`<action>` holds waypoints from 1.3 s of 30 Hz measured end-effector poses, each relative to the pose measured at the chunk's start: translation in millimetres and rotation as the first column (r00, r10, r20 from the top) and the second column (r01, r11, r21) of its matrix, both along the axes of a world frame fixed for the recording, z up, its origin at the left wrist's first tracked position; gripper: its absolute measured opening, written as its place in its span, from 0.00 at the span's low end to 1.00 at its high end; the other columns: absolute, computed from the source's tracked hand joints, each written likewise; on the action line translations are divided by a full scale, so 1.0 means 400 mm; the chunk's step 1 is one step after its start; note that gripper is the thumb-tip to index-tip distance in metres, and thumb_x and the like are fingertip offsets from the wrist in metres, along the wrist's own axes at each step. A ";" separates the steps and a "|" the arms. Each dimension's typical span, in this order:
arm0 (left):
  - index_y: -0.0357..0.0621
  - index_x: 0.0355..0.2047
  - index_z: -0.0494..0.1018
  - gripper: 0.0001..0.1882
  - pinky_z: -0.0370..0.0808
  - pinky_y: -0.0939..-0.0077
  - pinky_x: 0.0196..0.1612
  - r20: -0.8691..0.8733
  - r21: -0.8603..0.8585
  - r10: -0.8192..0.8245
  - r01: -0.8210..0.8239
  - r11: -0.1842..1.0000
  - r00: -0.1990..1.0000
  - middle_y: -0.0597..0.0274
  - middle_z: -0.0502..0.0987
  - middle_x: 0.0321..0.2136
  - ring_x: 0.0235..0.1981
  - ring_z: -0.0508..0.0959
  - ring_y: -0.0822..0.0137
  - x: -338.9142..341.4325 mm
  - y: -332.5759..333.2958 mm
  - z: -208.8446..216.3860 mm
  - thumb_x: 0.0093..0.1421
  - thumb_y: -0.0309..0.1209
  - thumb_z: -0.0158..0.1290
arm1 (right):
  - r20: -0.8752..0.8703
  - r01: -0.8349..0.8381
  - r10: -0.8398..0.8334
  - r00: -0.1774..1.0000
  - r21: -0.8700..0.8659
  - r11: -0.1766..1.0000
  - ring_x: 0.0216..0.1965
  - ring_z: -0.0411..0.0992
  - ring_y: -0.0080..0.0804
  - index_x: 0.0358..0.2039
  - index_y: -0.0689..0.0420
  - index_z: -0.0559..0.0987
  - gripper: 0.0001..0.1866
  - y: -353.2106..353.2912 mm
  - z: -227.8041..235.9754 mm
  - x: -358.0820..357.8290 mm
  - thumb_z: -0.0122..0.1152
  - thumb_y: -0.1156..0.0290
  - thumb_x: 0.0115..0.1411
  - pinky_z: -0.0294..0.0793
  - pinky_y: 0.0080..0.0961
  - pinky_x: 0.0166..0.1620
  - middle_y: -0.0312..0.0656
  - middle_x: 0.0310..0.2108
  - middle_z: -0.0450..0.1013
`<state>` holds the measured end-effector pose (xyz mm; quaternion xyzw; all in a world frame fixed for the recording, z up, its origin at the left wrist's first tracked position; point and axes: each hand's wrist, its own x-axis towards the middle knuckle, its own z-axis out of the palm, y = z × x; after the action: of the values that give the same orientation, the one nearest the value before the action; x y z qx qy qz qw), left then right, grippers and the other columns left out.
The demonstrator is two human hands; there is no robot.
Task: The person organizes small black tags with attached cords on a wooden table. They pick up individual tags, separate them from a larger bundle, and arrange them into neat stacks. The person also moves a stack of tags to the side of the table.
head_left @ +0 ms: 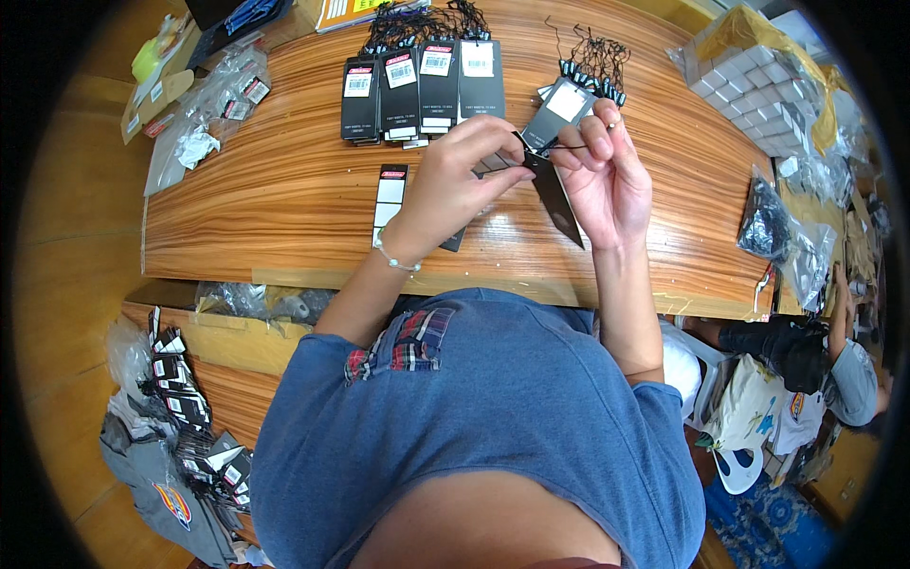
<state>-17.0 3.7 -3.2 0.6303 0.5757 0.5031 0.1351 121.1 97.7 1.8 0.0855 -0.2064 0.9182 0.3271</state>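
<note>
My left hand pinches the top end of a black hang tag, which hangs tilted over the table. Between thumb and fingers of my right hand runs a thin dark string, drawn out from the tag's top. A loose tag with white panels lies left of my left wrist; a dark tag shows partly beneath that wrist. Just beyond my right hand is a pile of strung grey tags. Whether the string passes through the tag's hole is too small to tell.
Several stacks of strung black tags line the far side of the wooden table. Plastic-wrapped white boxes stand at the right, near a bagged black bundle. Clear bags lie far left. Another person's arm shows at right.
</note>
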 end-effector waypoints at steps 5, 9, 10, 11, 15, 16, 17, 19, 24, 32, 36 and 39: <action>0.37 0.31 0.69 0.19 0.69 0.73 0.39 0.106 0.053 -0.112 0.107 0.993 0.988 0.57 0.70 0.33 0.37 0.72 0.63 0.012 0.019 -0.016 0.43 0.35 0.60 | 0.096 0.188 -0.211 0.973 0.200 0.962 0.33 0.67 0.29 0.34 0.54 0.64 0.04 -0.025 0.013 -0.013 0.44 0.69 0.60 0.68 0.26 0.41 0.44 0.30 0.69; 0.36 0.38 0.66 0.25 0.68 0.72 0.44 0.234 -0.056 -0.136 0.153 0.987 0.963 0.57 0.67 0.37 0.41 0.70 0.64 0.039 0.009 -0.016 0.43 0.38 0.60 | 0.172 0.242 -0.303 0.937 0.302 0.922 0.34 0.69 0.31 0.34 0.56 0.64 0.05 -0.035 0.021 -0.013 0.44 0.70 0.60 0.69 0.25 0.41 0.49 0.33 0.70; 0.36 0.38 0.66 0.25 0.68 0.72 0.45 0.232 -0.069 -0.109 0.129 0.989 0.967 0.58 0.67 0.38 0.41 0.70 0.64 0.045 0.009 -0.020 0.43 0.37 0.60 | 0.188 0.234 -0.307 0.933 0.330 0.914 0.34 0.70 0.32 0.34 0.56 0.64 0.05 -0.036 0.024 -0.013 0.44 0.70 0.60 0.70 0.25 0.41 0.50 0.33 0.70; 0.37 0.38 0.66 0.20 0.69 0.73 0.44 0.246 -0.060 -0.118 0.136 0.989 0.962 0.59 0.68 0.35 0.39 0.71 0.66 0.043 0.006 -0.013 0.47 0.33 0.58 | 0.219 0.271 -0.360 0.907 0.350 0.896 0.33 0.70 0.31 0.34 0.57 0.64 0.05 -0.037 0.031 -0.005 0.43 0.70 0.61 0.70 0.24 0.40 0.52 0.34 0.70; 0.37 0.33 0.65 0.09 0.70 0.80 0.41 0.531 -0.114 -0.152 0.248 0.962 0.834 0.62 0.70 0.29 0.33 0.73 0.73 0.020 0.003 -0.042 0.52 0.19 0.49 | 0.206 0.301 -0.428 0.880 0.453 0.839 0.31 0.71 0.30 0.35 0.58 0.64 0.05 -0.010 0.054 0.027 0.42 0.71 0.61 0.72 0.23 0.38 0.52 0.32 0.71; 0.37 0.33 0.65 0.08 0.70 0.81 0.40 0.568 -0.120 -0.135 0.244 0.962 0.812 0.62 0.70 0.29 0.33 0.72 0.74 0.024 0.003 -0.038 0.51 0.18 0.48 | 0.207 0.301 -0.420 0.883 0.437 0.848 0.31 0.71 0.30 0.35 0.58 0.64 0.05 -0.007 0.056 0.030 0.42 0.71 0.61 0.72 0.23 0.38 0.52 0.31 0.71; 0.37 0.32 0.64 0.07 0.70 0.81 0.40 0.604 -0.127 -0.117 0.240 0.962 0.789 0.62 0.70 0.29 0.33 0.72 0.74 0.028 0.001 -0.028 0.51 0.17 0.47 | 0.208 0.299 -0.412 0.887 0.420 0.857 0.31 0.71 0.30 0.35 0.58 0.64 0.05 -0.004 0.058 0.032 0.42 0.71 0.61 0.72 0.23 0.37 0.52 0.31 0.71; 0.37 0.30 0.64 0.06 0.69 0.82 0.38 0.635 -0.119 -0.082 0.203 0.972 0.768 0.63 0.70 0.28 0.34 0.71 0.76 0.041 -0.001 -0.011 0.52 0.16 0.46 | 0.192 0.291 -0.379 0.905 0.369 0.883 0.30 0.71 0.30 0.36 0.58 0.65 0.06 -0.001 0.054 0.034 0.42 0.70 0.61 0.72 0.24 0.37 0.51 0.30 0.71; 0.39 0.28 0.67 0.06 0.66 0.84 0.36 0.553 -0.066 -0.219 0.304 0.950 0.804 0.67 0.69 0.28 0.31 0.69 0.77 0.034 0.003 -0.018 0.50 0.21 0.53 | 0.082 0.322 -0.354 0.932 0.265 0.909 0.31 0.70 0.30 0.36 0.58 0.64 0.06 0.007 0.038 0.033 0.43 0.70 0.61 0.72 0.28 0.39 0.48 0.29 0.70; 0.39 0.28 0.72 0.08 0.68 0.81 0.35 0.289 0.028 -0.118 0.114 0.993 0.950 0.65 0.71 0.29 0.32 0.71 0.73 0.039 0.005 0.005 0.46 0.25 0.58 | 0.149 0.352 -0.439 0.886 0.402 0.845 0.23 0.62 0.20 0.35 0.59 0.67 0.05 0.013 0.047 0.052 0.45 0.71 0.60 0.64 0.16 0.30 0.38 0.21 0.66; 0.40 0.26 0.75 0.05 0.68 0.82 0.31 0.088 0.144 0.002 -0.015 0.990 0.996 0.62 0.72 0.28 0.28 0.73 0.69 0.024 -0.006 0.020 0.45 0.24 0.57 | 0.413 0.193 -0.563 0.716 0.658 0.728 0.24 0.61 0.16 0.36 0.61 0.69 0.06 -0.014 0.058 0.064 0.46 0.73 0.59 0.60 0.11 0.30 0.33 0.22 0.65; 0.40 0.28 0.76 0.05 0.69 0.82 0.29 0.262 0.019 -0.022 0.018 1.000 0.965 0.62 0.73 0.25 0.24 0.72 0.72 0.021 -0.011 0.041 0.48 0.22 0.54 | 0.441 0.130 -0.575 0.689 0.706 0.696 0.26 0.63 0.16 0.39 0.62 0.67 0.08 -0.032 0.061 0.052 0.45 0.75 0.59 0.62 0.12 0.30 0.34 0.23 0.66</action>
<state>-8.5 -0.7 13.1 0.5650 0.5424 0.5852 0.2100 141.8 85.1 26.4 -0.1698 -0.6085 0.6804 0.3715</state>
